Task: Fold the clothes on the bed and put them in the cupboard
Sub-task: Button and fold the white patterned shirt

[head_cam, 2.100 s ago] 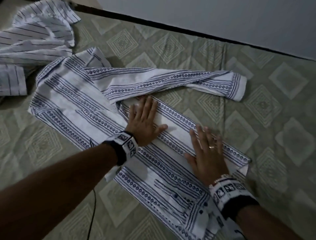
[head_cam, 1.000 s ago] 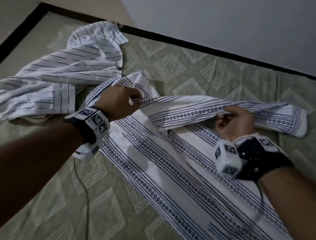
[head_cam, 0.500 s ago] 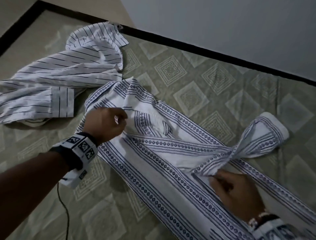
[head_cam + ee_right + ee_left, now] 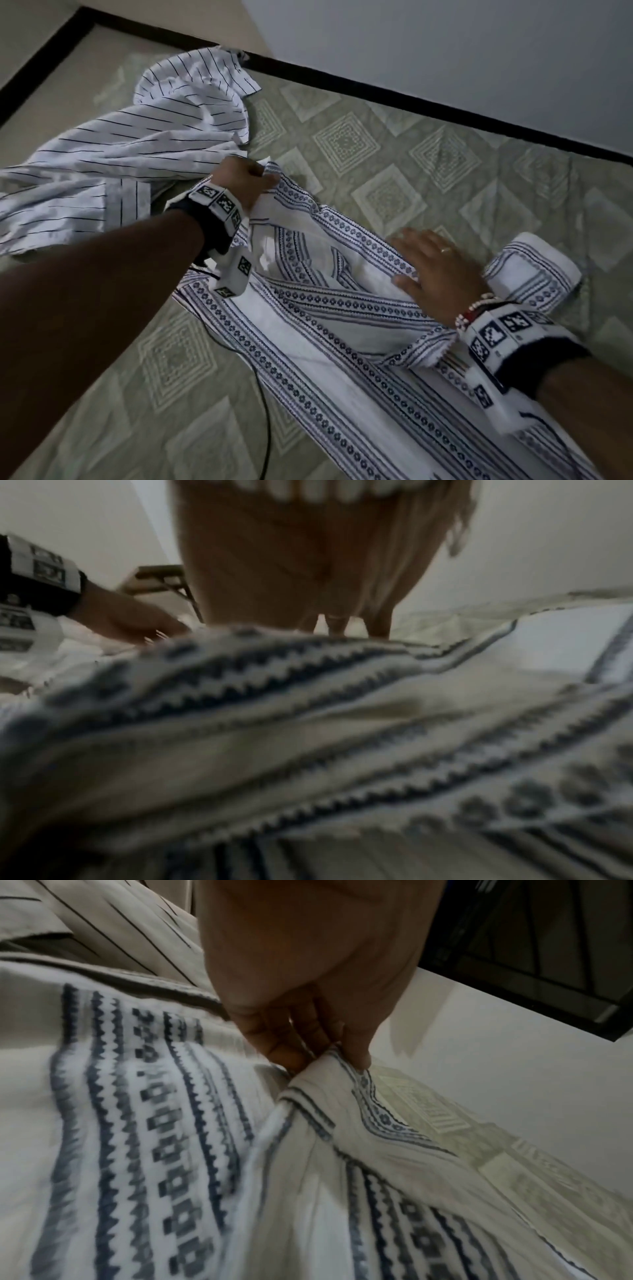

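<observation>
Overhead, two shirts lie on the bed (image 4: 342, 144). One patterned shirt (image 4: 308, 342) is spread down the middle, one sleeve (image 4: 342, 305) folded across its body and the cuff (image 4: 534, 274) curling up at the right edge. One pinstriped shirt (image 4: 120, 154) sits crumpled at the upper left, just beside the patterned one. Two hands are on the patterned shirt: the left hand (image 4: 243, 181) grips its top corner near the collar, and the right hand (image 4: 438, 270) lies flat, fingers straight and spread, pressing the folded sleeve; it wears one ring (image 4: 445, 250). One black cable (image 4: 260, 394) trails over the bed below the left wrist.

From the left wrist, the left hand (image 4: 308, 988) pinches a fold of the patterned shirt (image 4: 171, 1150) between thumb and fingers (image 4: 274, 1042); the pinstriped shirt (image 4: 120, 920) shows behind.

From the right wrist, blurred, the right hand (image 4: 308, 561) rests with fingers (image 4: 335, 623) extended on the patterned shirt (image 4: 308, 723), and the left hand (image 4: 130, 620) appears at left.
</observation>
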